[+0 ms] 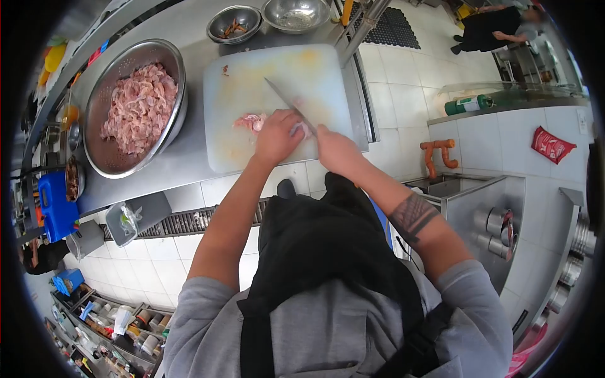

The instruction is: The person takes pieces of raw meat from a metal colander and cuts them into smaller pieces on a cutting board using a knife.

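Observation:
A white cutting board [227,94] lies on the steel counter in front of me. In my right hand [334,149] is a knife [283,94], its blade pointing away and to the left across the board. My left hand [278,135] presses curled fingers on a piece of raw meat [305,130] beside the blade. Another small heap of raw meat [249,121] rests just left of that hand. Left of the board stands a large steel colander [181,120], filled with cut pale-pink raw meat [142,107].
Two steel bowls stand behind the board: one with brownish scraps [234,28], the other a perforated bowl [296,16]. Below the counter's left part is a grey bin [148,211]. A blue jerrycan [58,198] is farther left. Another person [498,31] stands at the far right.

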`<state>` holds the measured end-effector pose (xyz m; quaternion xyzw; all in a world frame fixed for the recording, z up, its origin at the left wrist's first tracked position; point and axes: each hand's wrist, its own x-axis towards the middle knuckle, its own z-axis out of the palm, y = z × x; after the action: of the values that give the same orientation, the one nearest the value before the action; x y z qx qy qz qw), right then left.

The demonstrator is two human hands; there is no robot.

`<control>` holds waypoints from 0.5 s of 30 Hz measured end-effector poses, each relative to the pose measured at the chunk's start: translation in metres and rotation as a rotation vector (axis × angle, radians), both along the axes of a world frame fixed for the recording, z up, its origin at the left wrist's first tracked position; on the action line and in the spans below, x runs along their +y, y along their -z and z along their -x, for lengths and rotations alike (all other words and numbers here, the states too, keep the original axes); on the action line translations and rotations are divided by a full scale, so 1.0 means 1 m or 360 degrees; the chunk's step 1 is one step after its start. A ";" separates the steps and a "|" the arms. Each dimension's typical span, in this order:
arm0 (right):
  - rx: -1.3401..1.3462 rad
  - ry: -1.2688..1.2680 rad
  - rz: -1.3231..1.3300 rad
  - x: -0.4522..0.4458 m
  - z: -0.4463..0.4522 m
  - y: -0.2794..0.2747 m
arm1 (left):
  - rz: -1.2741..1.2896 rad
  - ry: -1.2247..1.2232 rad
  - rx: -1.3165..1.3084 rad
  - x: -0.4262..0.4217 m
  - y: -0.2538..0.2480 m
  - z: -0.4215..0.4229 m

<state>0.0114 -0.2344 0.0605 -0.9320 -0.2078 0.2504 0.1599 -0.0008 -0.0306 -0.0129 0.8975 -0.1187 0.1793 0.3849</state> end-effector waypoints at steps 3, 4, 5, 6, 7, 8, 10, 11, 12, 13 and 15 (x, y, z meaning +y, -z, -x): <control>-0.0057 0.0016 -0.0078 0.011 -0.006 0.001 | -0.0004 0.0031 -0.0017 0.001 -0.006 0.006; -0.0024 0.0038 -0.0077 0.008 -0.007 -0.003 | -0.0035 -0.0062 0.0003 0.000 -0.006 0.006; 0.0009 0.0058 -0.0080 0.007 -0.009 -0.007 | -0.0069 -0.0158 0.0021 0.000 -0.006 0.006; -0.0004 0.0058 -0.0088 -0.002 -0.008 -0.005 | -0.0076 -0.0158 0.0008 0.002 -0.005 0.008; -0.0047 0.0020 -0.0075 -0.017 -0.003 -0.002 | -0.0030 -0.0222 0.0026 0.002 -0.005 0.012; -0.0091 -0.0022 -0.0058 -0.030 0.001 0.002 | 0.0022 -0.0289 0.0045 0.002 -0.004 0.016; -0.0085 -0.0006 0.0044 -0.038 0.007 -0.026 | 0.0049 -0.0357 0.0046 -0.001 -0.013 0.029; -0.0074 0.0019 0.0139 -0.041 0.010 -0.038 | 0.0070 -0.0417 0.0052 -0.002 -0.017 0.033; -0.0081 0.0025 0.0139 -0.044 0.014 -0.042 | 0.0070 -0.0411 0.0045 -0.003 -0.018 0.033; -0.0086 0.0035 0.0127 -0.046 0.019 -0.044 | -0.0005 -0.0361 0.0006 -0.004 -0.019 0.034; -0.0089 0.0044 0.0111 -0.046 0.031 -0.053 | -0.0082 -0.0311 -0.0031 -0.005 -0.018 0.032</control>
<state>-0.0196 -0.2807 0.1140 -0.9464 -0.1904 0.2291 0.1248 -0.0326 -0.0352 0.0048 0.9127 -0.0388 0.2216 0.3411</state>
